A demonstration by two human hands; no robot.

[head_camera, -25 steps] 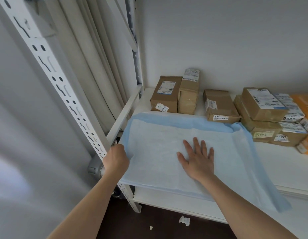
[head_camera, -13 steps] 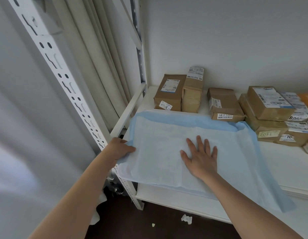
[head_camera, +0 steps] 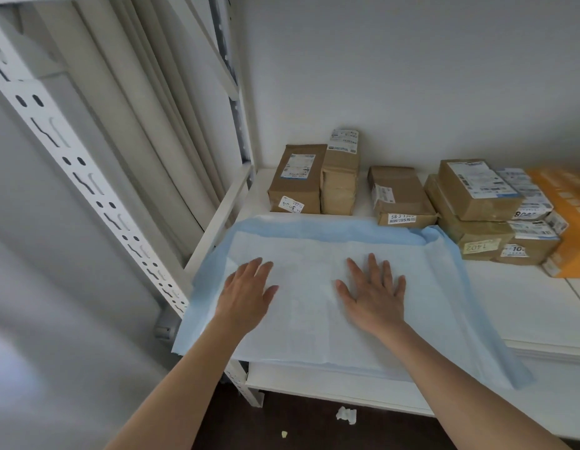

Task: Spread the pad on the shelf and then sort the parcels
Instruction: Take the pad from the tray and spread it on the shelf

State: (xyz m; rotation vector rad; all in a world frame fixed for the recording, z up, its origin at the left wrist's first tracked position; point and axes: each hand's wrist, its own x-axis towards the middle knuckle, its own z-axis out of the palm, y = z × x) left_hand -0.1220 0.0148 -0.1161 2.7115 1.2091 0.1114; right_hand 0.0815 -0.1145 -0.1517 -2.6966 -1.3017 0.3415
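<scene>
Now both hands lie flat with fingers released, the left hand (head_camera: 246,292) and the right hand (head_camera: 374,295) pressing the pad (head_camera: 314,326) on the shelf (head_camera: 525,306). Its front edge overhangs the shelf; brown parcels (head_camera: 399,198) sit just behind along the wall.

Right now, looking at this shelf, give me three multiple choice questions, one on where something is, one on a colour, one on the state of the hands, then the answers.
1. Where do the brown parcels stand?
A. at the back of the shelf, behind the pad
B. on the pad
C. on the floor

2. What colour is the border of the pad?
A. green
B. light blue
C. red

3. What are the left hand and right hand doing?
A. gripping a parcel
B. hanging beside the shelf
C. lying flat on the pad

Answers:
1 A, they line the wall beyond the pad's far edge.
2 B, a blue band frames the white middle.
3 C, both palms lie down with straight fingers.
</scene>
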